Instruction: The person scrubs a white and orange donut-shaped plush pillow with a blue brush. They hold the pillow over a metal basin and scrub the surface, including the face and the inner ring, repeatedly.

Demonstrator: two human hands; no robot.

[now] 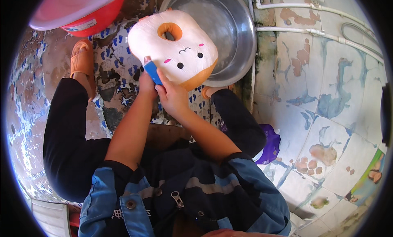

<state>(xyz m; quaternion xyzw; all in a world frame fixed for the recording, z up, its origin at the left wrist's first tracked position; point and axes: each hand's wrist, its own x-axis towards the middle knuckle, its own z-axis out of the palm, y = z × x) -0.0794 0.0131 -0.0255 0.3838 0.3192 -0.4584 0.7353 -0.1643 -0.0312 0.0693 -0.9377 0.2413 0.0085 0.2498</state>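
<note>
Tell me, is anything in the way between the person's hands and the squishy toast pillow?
Nothing visible is. Both hands already touch the toast-shaped pillow at its lower edge. The left hand and right hand meet around a small blue thing pressed against it, over the metal basin.

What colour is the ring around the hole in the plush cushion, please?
Orange, on the white plush cushion; the head view shows it best.

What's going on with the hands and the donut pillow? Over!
Both hands grip the blue tool against the pillow. Pillow held over metal basin. Nothing blocking.
</note>
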